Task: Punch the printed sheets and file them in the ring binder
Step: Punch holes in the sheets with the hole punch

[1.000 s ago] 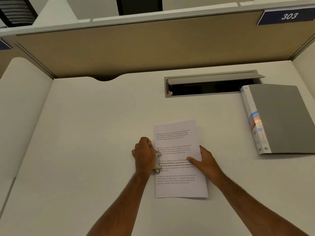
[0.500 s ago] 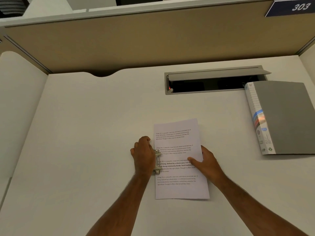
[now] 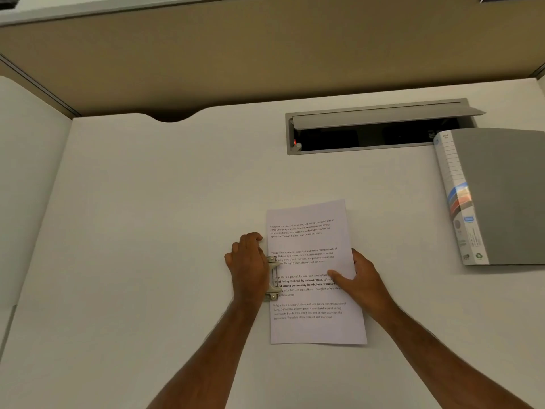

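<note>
A small stack of printed sheets (image 3: 312, 240) lies in portrait on the white desk. Its left edge sits inside a metal hole punch (image 3: 273, 278), of which only the jaw side shows. My left hand (image 3: 247, 267) covers the punch from above, fingers curled over it. My right hand (image 3: 362, 281) rests flat on the right half of the sheets, thumb across the text, holding them still. A closed grey ring binder (image 3: 501, 196) with a white labelled spine lies at the right edge of the desk, well apart from both hands.
An open cable tray (image 3: 380, 131) with a raised grey flap is set into the desk behind the sheets. A tan partition (image 3: 265, 60) closes the back. A white side panel (image 3: 26, 187) stands at the left.
The view has tilted downward, so everything sits higher in the frame. Both hands, the sheets and the punch keep the same positions relative to each other.
</note>
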### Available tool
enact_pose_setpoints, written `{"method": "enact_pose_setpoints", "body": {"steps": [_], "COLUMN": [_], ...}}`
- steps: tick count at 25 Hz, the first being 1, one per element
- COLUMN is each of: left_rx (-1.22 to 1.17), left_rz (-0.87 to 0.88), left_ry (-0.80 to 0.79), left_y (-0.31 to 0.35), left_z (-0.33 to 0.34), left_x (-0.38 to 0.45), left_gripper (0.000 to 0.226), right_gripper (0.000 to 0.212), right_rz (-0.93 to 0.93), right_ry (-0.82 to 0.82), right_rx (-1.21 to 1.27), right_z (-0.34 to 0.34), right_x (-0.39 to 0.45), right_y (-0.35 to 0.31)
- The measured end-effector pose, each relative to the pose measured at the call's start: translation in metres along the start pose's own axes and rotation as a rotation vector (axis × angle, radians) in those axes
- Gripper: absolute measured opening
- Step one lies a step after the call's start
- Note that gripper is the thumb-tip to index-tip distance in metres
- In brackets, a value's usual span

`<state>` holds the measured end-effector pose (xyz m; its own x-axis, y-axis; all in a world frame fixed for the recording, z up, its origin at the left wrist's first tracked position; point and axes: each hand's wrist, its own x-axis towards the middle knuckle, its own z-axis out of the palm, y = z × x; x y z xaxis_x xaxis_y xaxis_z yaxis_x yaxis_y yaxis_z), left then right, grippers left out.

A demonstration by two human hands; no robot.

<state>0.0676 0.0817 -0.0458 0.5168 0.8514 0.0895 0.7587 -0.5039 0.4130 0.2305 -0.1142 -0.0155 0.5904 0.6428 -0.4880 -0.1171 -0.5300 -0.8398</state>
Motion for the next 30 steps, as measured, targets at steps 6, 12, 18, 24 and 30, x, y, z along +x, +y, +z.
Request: {"method": "enact_pose_setpoints", "body": {"steps": [6,12,18,24,30], "left_rx": [-0.021,-0.003,-0.007,0.017,0.095], "left_rz": [-0.002,0.014,-0.01,-0.029,-0.071], "left_ry": [-0.012,-0.02,-0.044,-0.084,-0.142], "left_y": [-0.004,-0.004,-0.001,0.005,0.015], "left_z": [0.004,0.003,0.0,-0.008,-0.018], "left_x": [0.0,0.0,-0.001,-0.003,0.002], "left_gripper": [0.034,0.032,0.032,0.037,0.021], "right_gripper": [0.045,0.046,0.043,0.046,0.049], "right_rz": [0.009,0.002,0.009,0.0,-0.009], "right_ry": [-0.009,-0.011,-0.014,-0.031,-0.052], "right_rx": [-0.011,-0.016,-0.01,-0.002,0.017], "right_z": [0.0,0.0,-0.001,-0.003,-0.006], "right_x": [0.005,0.005,0.004,0.002,0.0], "right_y": [0.007,0.009,0.007,0.003,0.0]}}
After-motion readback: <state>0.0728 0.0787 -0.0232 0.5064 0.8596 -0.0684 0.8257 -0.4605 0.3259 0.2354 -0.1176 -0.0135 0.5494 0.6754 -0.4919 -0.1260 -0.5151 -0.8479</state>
